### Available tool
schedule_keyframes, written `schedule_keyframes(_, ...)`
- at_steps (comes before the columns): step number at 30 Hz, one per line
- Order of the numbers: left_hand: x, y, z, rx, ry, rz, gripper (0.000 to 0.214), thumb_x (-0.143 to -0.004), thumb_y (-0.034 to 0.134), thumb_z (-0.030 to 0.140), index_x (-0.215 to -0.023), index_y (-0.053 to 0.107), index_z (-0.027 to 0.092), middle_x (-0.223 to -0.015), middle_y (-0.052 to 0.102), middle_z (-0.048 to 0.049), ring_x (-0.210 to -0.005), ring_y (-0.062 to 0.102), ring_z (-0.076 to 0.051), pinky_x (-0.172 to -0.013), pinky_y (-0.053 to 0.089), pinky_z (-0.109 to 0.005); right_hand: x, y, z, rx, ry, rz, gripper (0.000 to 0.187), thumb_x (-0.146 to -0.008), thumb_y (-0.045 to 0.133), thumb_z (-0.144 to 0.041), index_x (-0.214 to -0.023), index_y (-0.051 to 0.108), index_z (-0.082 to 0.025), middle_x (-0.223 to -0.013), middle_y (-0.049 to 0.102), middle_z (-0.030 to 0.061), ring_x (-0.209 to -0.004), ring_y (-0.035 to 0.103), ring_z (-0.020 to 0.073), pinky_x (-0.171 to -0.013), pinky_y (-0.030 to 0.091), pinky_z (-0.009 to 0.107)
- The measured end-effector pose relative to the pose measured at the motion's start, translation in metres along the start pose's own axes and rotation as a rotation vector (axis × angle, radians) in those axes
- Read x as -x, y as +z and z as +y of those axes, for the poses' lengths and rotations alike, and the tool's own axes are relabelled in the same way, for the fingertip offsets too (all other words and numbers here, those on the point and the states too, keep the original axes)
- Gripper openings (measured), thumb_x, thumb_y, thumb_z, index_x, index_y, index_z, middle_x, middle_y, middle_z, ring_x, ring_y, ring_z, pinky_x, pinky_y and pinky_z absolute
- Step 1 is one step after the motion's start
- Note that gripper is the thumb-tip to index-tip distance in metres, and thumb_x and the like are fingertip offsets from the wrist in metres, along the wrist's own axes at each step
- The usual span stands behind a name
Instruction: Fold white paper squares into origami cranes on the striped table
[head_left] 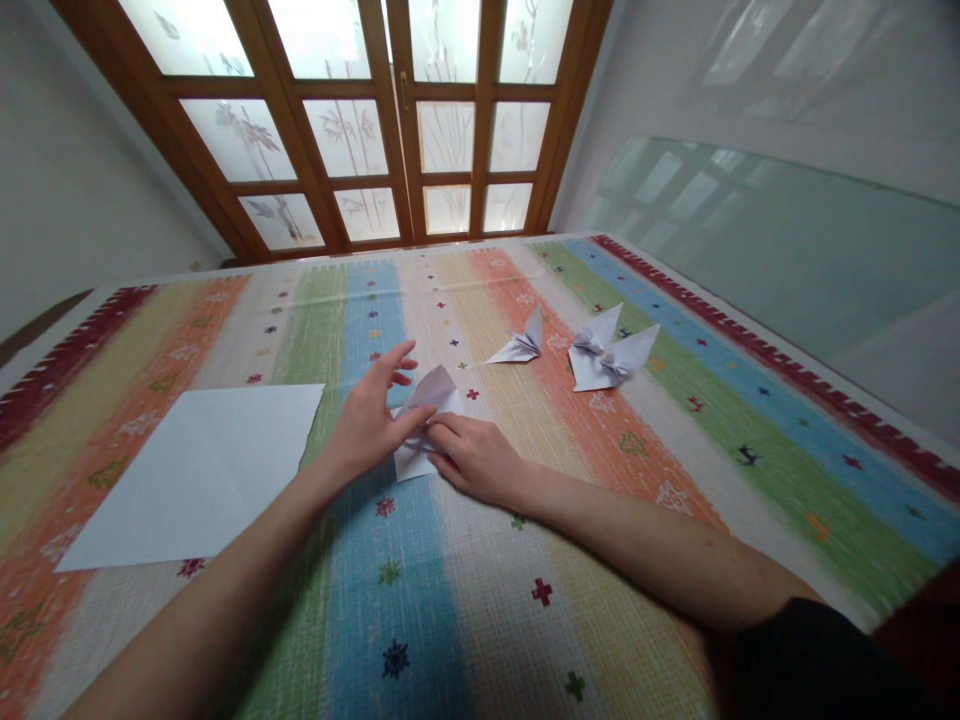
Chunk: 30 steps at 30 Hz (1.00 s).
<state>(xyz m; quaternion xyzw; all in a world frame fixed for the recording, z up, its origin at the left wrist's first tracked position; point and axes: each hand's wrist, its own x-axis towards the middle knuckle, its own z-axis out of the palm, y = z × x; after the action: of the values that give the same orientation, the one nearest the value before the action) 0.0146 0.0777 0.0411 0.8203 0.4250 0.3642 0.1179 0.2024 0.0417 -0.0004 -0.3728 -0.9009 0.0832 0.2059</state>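
A small piece of folded white paper [412,463] lies on the striped tablecloth in front of me, with one flap standing up at its far side. My left hand [371,412] is over its left edge, thumb on the paper and the other fingers stretched out and apart. Curled fingers of my right hand [478,455] press and grip the paper's right side near its middle. The fingertips partly cover the folds there, so I cannot make out the exact crease.
To the left lies a large white sheet [202,475] with a torn right edge. Beyond my right hand sit one folded paper figure [521,345] and a pair of winged paper figures [611,352]. The patterned tablecloth [390,620] spreads towards wooden glass doors [401,130].
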Motion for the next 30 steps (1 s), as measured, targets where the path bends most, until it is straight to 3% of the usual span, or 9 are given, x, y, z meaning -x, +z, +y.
schedule_keyframes(3,-0.011,-0.012,0.001,0.039,0.11,-0.035,0.067,-0.087,0.06,0.036,-0.145,0.03,0.024,-0.133,0.054,-0.0128,-0.107,0.061,-0.022,-0.086,0.052,-0.037,0.0,0.002,0.002,0.025,-0.059,0.014,0.017,-0.095,0.047,-0.025,-0.1,0.06,-0.014,-0.113,0.064,0.0141,-0.093,0.062,0.0202,-0.083,0.048,0.034)
schedule_keyframes(6,-0.022,-0.026,0.017,-0.214,0.314,-0.153,0.046,-0.089,0.055,0.037,-0.133,0.05,0.024,-0.143,0.046,-0.0143,-0.125,0.049,-0.031,-0.099,0.043,-0.047,0.0,0.004,0.003,0.004,-0.067,0.024,0.017,-0.093,0.05,-0.025,-0.098,0.061,-0.013,-0.114,0.064,0.0148,-0.094,0.062,0.0207,-0.086,0.048,0.035)
schedule_keyframes(9,-0.029,-0.028,0.039,-0.54,0.268,-0.271,0.054,-0.083,0.063,0.041,-0.13,0.054,0.017,-0.111,0.066,-0.0134,-0.099,0.061,-0.032,-0.082,0.048,-0.045,-0.003,0.004,0.004,-0.044,-0.003,-0.006,0.017,-0.09,0.053,-0.024,-0.1,0.061,-0.012,-0.105,0.067,0.0135,-0.093,0.062,0.0218,-0.085,0.048,0.036)
schedule_keyframes(11,-0.029,-0.022,0.048,-0.665,0.245,-0.278,0.028,-0.083,0.062,0.034,-0.102,0.066,0.014,-0.089,0.068,-0.0111,-0.084,0.063,-0.03,-0.07,0.047,-0.04,-0.005,0.003,0.004,-0.077,0.058,-0.026,0.019,-0.089,0.054,-0.024,-0.102,0.06,-0.012,-0.101,0.067,0.0125,-0.091,0.062,0.0221,-0.083,0.048,0.035)
schedule_keyframes(12,-0.028,-0.018,0.05,-0.709,0.258,-0.265,0.016,-0.085,0.058,0.027,-0.088,0.067,0.015,-0.08,0.067,-0.0096,-0.078,0.062,-0.028,-0.066,0.046,-0.038,-0.006,0.003,0.004,-0.091,0.092,-0.033,0.02,-0.088,0.054,-0.024,-0.103,0.059,-0.012,-0.1,0.067,0.0122,-0.09,0.062,0.0222,-0.082,0.048,0.035)
schedule_keyframes(15,-0.021,-0.006,0.049,-0.744,0.333,-0.143,0.02,-0.087,0.051,0.017,-0.071,0.063,0.017,-0.069,0.063,-0.0069,-0.067,0.059,-0.023,-0.058,0.04,-0.034,-0.011,0.0,0.004,-0.121,0.181,-0.041,0.026,-0.087,0.054,-0.027,-0.107,0.057,-0.011,-0.102,0.066,0.0122,-0.09,0.062,0.0223,-0.079,0.048,0.035)
schedule_keyframes(21,-0.006,0.005,0.044,-0.728,0.492,0.025,0.025,-0.09,0.049,0.016,-0.067,0.059,0.019,-0.066,0.06,-0.0043,-0.061,0.05,-0.019,-0.056,0.034,-0.034,-0.024,0.001,0.005,-0.006,0.119,-0.172,0.02,-0.089,0.052,-0.028,-0.092,0.065,-0.013,-0.095,0.069,0.0118,-0.082,0.061,0.0214,-0.072,0.046,0.033)
schedule_keyframes(25,0.0,0.008,0.043,-0.677,0.461,0.058,0.028,-0.092,0.047,0.016,-0.066,0.057,0.02,-0.066,0.059,-0.004,-0.061,0.047,-0.018,-0.057,0.032,-0.034,-0.03,0.008,0.005,0.08,0.067,-0.18,0.025,-0.092,0.048,-0.03,-0.09,0.067,-0.013,-0.093,0.071,0.0129,-0.084,0.062,0.0238,-0.068,0.046,0.033)
schedule_keyframes(30,0.004,0.012,0.038,-0.607,0.4,0.213,0.025,-0.091,0.05,0.018,-0.067,0.055,0.02,-0.069,0.061,-0.0043,-0.064,0.049,-0.018,-0.06,0.035,-0.032,-0.028,0.011,0.004,0.121,0.029,-0.178,0.027,-0.093,0.047,-0.032,-0.104,0.065,-0.013,-0.101,0.069,0.0133,-0.083,0.062,0.0236,-0.065,0.046,0.033)
